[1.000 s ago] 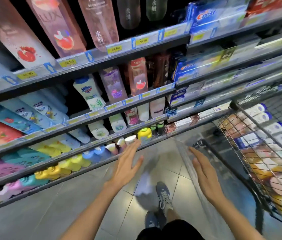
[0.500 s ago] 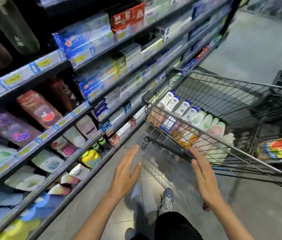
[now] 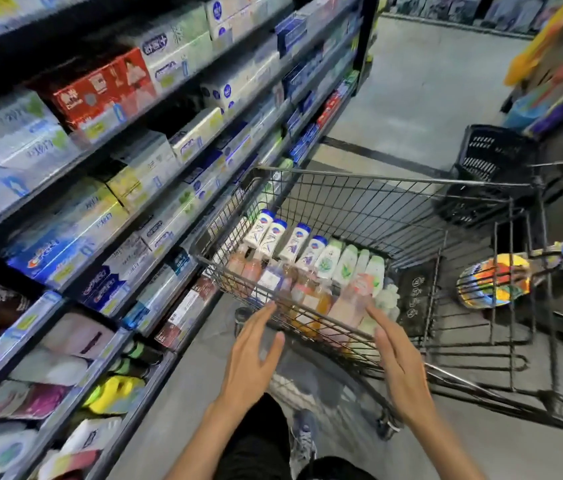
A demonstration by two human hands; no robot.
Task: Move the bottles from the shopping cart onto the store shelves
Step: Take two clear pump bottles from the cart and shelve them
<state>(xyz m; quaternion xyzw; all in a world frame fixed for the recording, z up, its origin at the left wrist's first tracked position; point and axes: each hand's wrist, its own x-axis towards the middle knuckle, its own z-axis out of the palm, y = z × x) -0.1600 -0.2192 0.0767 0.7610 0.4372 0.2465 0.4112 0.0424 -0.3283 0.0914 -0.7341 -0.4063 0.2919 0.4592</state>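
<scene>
Blurring from motion is noted across the left side of the view, so the labels on the boxes on the store shelves [image 3: 155, 188] can be read only in part. The bottles [image 3: 307, 268] are found lying in the shopping cart [image 3: 394, 183], packed side by side in two rows: white ones with blue caps and green-toned ones behind, pink and orange ones in front. The front row is partly screened by the wire wall of the cart, and its labels cannot be made out. None of the bottles is held.

The left hand [image 3: 250, 355] is seen with fingers straight and spread, grasping nothing, its fingertips near the cart's near rim; contact with the wire cannot be confirmed. The right hand [image 3: 399, 367] is likewise extended and released, its fingertips at the near rim over the pink bottles. Both forearms are cut off at the bottom edge.

A black basket [image 3: 494, 157] is seen on the floor beyond the cart. A colourful round item [image 3: 493, 284] is noted to the right of the cart, behind bars, and cannot be identified. A shoe [image 3: 302, 441] is partly visible below, between the arms. Bottles and pouches on the lower shelves are smeared and indistinct.
</scene>
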